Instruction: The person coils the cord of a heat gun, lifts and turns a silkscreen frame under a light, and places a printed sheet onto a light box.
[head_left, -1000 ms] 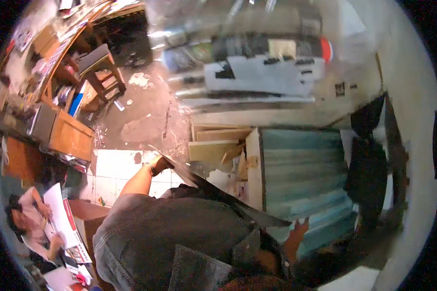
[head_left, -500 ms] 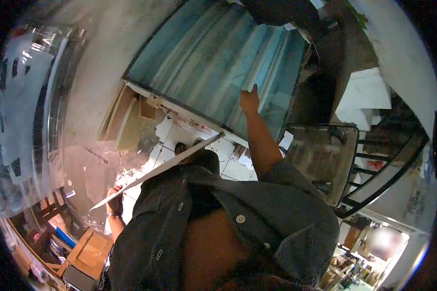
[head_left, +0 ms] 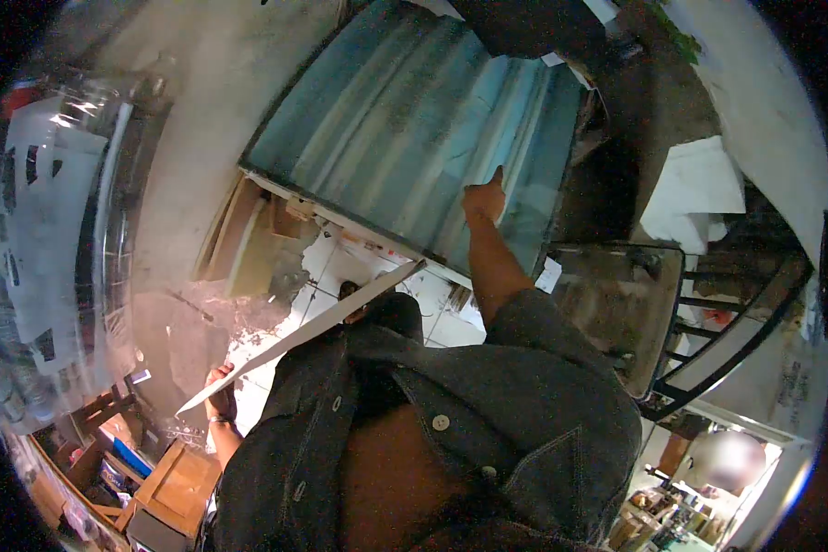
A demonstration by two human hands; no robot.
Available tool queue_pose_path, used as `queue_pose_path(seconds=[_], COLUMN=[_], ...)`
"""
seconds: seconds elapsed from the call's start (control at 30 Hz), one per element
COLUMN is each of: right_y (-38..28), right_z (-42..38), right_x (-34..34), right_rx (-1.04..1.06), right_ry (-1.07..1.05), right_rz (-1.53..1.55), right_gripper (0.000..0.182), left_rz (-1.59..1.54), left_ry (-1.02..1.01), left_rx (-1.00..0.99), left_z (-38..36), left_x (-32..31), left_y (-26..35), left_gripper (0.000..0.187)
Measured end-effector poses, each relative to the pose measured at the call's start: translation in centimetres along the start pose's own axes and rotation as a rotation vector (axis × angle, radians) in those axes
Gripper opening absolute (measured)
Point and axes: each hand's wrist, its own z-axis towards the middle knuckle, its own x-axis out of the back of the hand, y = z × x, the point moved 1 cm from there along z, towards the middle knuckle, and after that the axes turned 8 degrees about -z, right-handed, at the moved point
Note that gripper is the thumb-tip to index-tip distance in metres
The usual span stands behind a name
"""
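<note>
My left hand (head_left: 219,391) is closed on the lower end of a long, thin white strip (head_left: 313,327), which slants across the front of my body. The strip's far end reaches the near edge of a table with a blue-green, streaked top (head_left: 386,120). My right hand (head_left: 486,198) is over the right part of that top, with the index finger stretched out and the thumb apart. No object shows in it. Whether it touches the surface, I cannot tell.
A worn chair seat (head_left: 607,308) with a dark slatted back stands at the right. White paper or board (head_left: 695,189) lies beyond it. Wooden boards (head_left: 239,239) lean under the table's left corner. Plastic-wrapped goods (head_left: 55,239) are at far left, above a wooden box (head_left: 177,483).
My right hand has shifted slightly, its index finger now pointing farther right. The strip shows a wider face. The whole view has moved a little.
</note>
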Motion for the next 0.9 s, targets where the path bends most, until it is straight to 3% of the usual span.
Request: queue_pose_path(seconds=[0.17,0.27,0.37,0.47,0.63,0.67,0.73,0.8,0.87,0.9], right_y=[0.1,0.0,-0.3,0.7,3.8,4.3,4.7,4.6,3.5,2.9], right_z=[0.3,0.6,0.6,2.0,6.3,6.7,7.0,7.5,7.6,7.4], right_x=[-0.8,-0.3,-0.2,-1.4,-4.0,-4.0,-3.8,-3.5,-3.2,-2.6], right_rx=[-0.021,0.052,0.106,0.112,-0.245,-0.232,0.031,0.074,-0.115,-0.200], right_ry=[0.073,-0.060,-0.097,-0.049,-0.558,-0.641,-0.665,-0.671,-0.662,-0.641], right_rz=[0.056,-0.012,-0.033,0.211,1.133,1.210,1.148,1.259,1.548,1.531], right_gripper=[0.091,0.090,0.088,0.067,0.038,0.034,0.035,0.034,0.033,0.031], left_rz=[0.090,0.033,0.106,0.045,0.057,0.055,0.044,0.051,0.223,0.389], left_ry=[0.105,0.065,0.159,0.124,0.205,0.145,0.022,0.150,0.186,0.157], left_rx=[0.064,0.070,0.072,0.069,0.071,0.068,0.056,0.060,0.033,0.002], left_z=[-0.5,-1.0,-1.2,-1.5,-1.1,-1.1,-0.4,-0.3,-0.1,0.2], left_x=[2.9,1.6,0.6,-0.2,-0.1,0.4,1.9,0.5,-0.1,0.0], left_y=[-1.3,-0.7,-0.3,0.2,0.6,0.5,0.1,0.1,0.2,0.4], left_gripper=[0.025,0.026,0.028,0.027,0.023,0.023,0.022,0.022,0.022,0.022])
